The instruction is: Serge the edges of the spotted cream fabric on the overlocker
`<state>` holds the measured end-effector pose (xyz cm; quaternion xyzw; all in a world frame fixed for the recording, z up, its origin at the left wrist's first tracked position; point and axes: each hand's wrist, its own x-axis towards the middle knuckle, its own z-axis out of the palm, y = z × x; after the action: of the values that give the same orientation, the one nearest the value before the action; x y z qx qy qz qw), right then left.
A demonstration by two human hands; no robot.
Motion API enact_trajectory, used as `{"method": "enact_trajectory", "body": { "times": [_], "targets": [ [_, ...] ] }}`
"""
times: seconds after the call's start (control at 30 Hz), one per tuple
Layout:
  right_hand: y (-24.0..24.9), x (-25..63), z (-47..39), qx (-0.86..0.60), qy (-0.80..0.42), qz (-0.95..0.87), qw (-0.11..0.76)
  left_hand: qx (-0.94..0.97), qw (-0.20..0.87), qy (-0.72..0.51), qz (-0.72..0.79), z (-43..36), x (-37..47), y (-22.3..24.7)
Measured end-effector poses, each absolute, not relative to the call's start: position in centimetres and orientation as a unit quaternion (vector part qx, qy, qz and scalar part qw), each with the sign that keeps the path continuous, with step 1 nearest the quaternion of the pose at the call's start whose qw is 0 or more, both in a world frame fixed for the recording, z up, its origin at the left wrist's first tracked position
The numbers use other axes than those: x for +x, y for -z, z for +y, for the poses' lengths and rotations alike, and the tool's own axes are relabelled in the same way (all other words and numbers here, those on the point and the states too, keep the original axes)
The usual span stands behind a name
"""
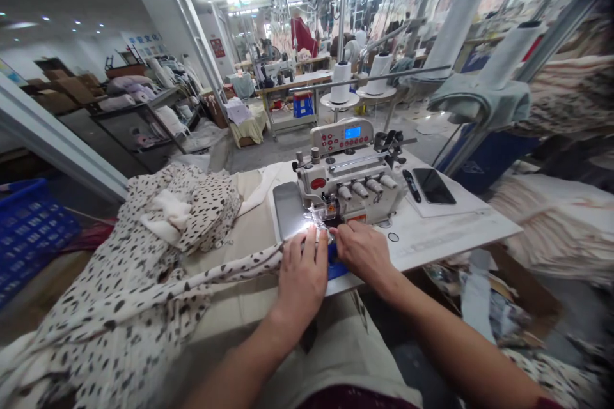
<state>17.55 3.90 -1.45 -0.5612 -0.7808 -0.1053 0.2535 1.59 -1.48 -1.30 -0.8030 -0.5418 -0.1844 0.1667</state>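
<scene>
A cream fabric with dark spots (pixel 249 262) runs in a narrow folded strip from the left to the front of the overlock machine (pixel 350 179). My left hand (pixel 304 268) lies on the strip with its fingers stretched out, just before the lit presser foot area. To its right, my right hand (pixel 362 252) is closed, thumb and forefinger pinching the fabric's edge close to the needle area. What lies under my left palm is hidden, and the pinched edge shows only in part. A blue piece (pixel 338 266) shows below the hands at the table's front edge.
More spotted fabric (pixel 139 255) is heaped at left, near a blue basket (pixel 33 230). A phone (pixel 434 186) and a dark slim tool (pixel 411 186) lie on the machine table (pixel 446 230). Thread cones (pixel 341 82) stand behind. A box of scraps (pixel 532 294) sits below right.
</scene>
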Motion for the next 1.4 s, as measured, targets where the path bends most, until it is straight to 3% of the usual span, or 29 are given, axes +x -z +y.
{"method": "enact_trajectory", "body": {
  "times": [0.3,0.77,1.07,1.4],
  "targets": [
    [7.6,18.3,2.3,-0.525,-0.119,-0.696,0.476,-0.82,0.124,0.245,-0.502,-1.2,0.4,1.0],
    [8.0,18.0,2.2,-0.487,-0.176,-0.724,0.456,-0.849,0.03,0.242,-0.468,5.7,-3.3,-1.8],
    [8.4,18.3,2.4,-0.453,-0.197,-0.715,0.495,-0.776,0.033,0.318,-0.544,3.4,-4.2,-1.0],
    [9.2,18.9,2.4,-0.413,-0.271,-0.651,0.577,-0.769,-0.012,0.189,-0.61,0.6,-1.8,-2.7]
  ]
}}
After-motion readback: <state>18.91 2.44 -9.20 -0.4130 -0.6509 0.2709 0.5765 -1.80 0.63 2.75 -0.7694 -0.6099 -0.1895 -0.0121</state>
